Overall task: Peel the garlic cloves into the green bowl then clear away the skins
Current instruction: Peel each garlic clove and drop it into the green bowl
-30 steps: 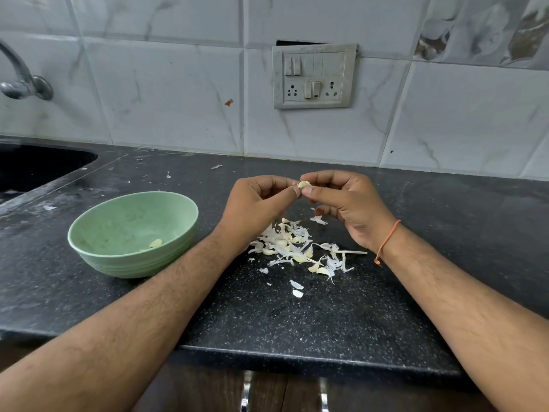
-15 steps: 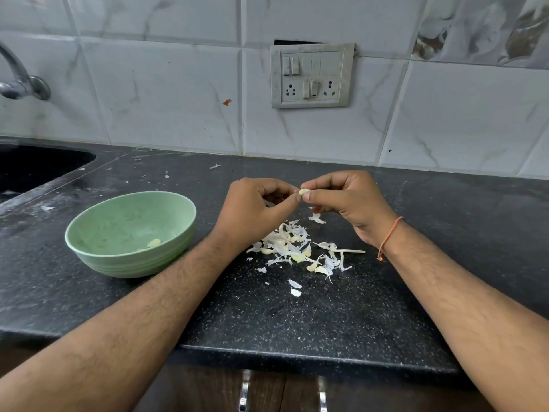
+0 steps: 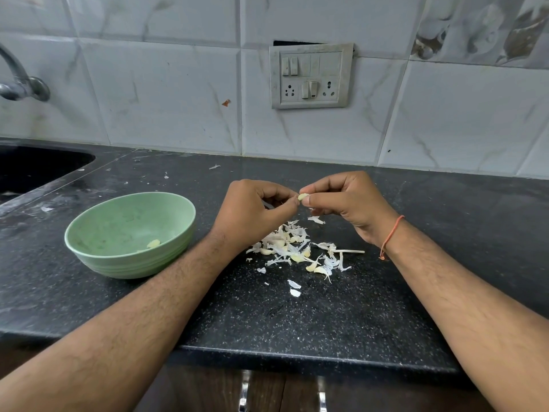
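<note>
A small pale garlic clove point(image 3: 301, 197) is pinched between the fingertips of my left hand point(image 3: 252, 212) and my right hand point(image 3: 347, 203), held above the black counter. Below the hands lies a heap of white skins and unpeeled cloves point(image 3: 292, 248), with a thin dry stem point(image 3: 350, 251) at its right side. The green bowl point(image 3: 89, 233) stands to the left of my left forearm, and one peeled clove point(image 3: 153, 243) lies inside it. Both hands have their fingers curled.
A dark sink point(image 3: 32, 171) is sunk into the counter at the far left, under a metal tap point(image 3: 20, 84). A switch-and-socket plate point(image 3: 310, 75) is on the tiled wall behind. Stray skin flakes point(image 3: 294, 288) lie toward the counter's front edge point(image 3: 297, 352).
Both hands have shifted slightly lower and closer over the heap while still working the same clove. Bowl and skins have not moved.
</note>
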